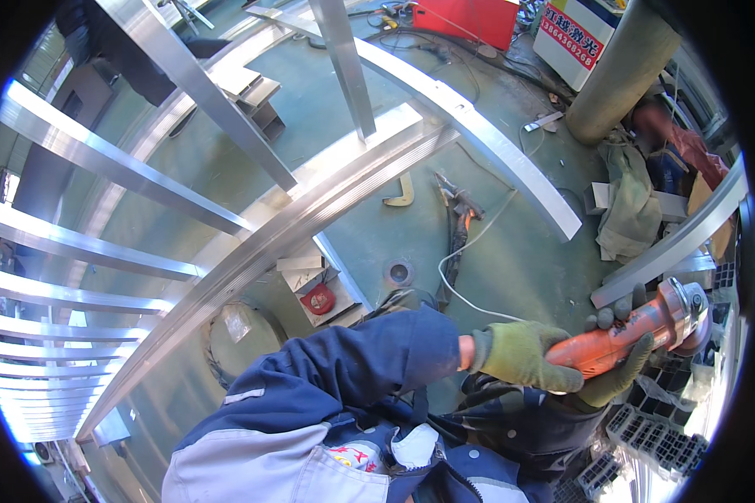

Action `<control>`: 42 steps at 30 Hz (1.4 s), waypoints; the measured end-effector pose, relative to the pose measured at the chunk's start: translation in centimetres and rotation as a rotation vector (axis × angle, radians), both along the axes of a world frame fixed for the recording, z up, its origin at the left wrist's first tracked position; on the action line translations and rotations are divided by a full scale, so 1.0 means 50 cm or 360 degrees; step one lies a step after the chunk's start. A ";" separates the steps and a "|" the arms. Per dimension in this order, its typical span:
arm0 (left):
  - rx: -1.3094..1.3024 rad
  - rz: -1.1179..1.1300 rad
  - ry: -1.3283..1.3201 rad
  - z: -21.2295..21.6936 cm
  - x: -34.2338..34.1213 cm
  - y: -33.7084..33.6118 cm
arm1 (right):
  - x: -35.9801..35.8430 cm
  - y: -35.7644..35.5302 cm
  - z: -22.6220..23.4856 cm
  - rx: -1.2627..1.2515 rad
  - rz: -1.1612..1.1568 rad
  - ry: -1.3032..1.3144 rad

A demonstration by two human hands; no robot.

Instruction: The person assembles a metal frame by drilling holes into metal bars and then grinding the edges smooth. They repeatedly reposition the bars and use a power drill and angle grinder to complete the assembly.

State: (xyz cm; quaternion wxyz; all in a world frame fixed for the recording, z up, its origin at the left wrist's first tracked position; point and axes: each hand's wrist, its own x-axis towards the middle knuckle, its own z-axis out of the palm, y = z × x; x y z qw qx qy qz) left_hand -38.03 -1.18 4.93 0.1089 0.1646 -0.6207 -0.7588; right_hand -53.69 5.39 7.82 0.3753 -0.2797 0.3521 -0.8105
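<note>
An orange angle grinder [604, 345] is held in both of my gloved hands at the right, with its metal head and disc guard [686, 312] pointing away to the right. My left hand [516, 356], in a green knit glove, is closed round the rear end of the body. Further forward, my right hand [614, 384] grips the body from below, its dark-coated fingers wrapping up over the far side. The disc shows only partly behind the guard. A white cable [471, 312] runs across the floor toward my left hand.
A large aluminium frame with parallel bars [252, 243] spans the left. Loose aluminium strips [554, 205] curve across the far side. On the floor lie a welding torch-like tool [457, 218] and a red tape roll [318, 299]. Stacked hollow profiles [658, 436] stand right, near a pillar [621, 71].
</note>
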 end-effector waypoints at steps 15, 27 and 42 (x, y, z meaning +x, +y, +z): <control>-0.2126 0.2061 -0.1033 -0.119 0.400 -0.236 | -0.552 0.097 -0.328 0.1387 -0.0516 0.0735; -0.2537 0.1679 -0.1980 -0.175 0.492 -0.324 | -0.510 0.025 -0.649 0.2260 0.0016 0.1514; -0.2039 0.2033 -0.1318 -0.158 0.464 -0.323 | -0.798 -0.169 -0.957 0.2628 -0.0047 0.1781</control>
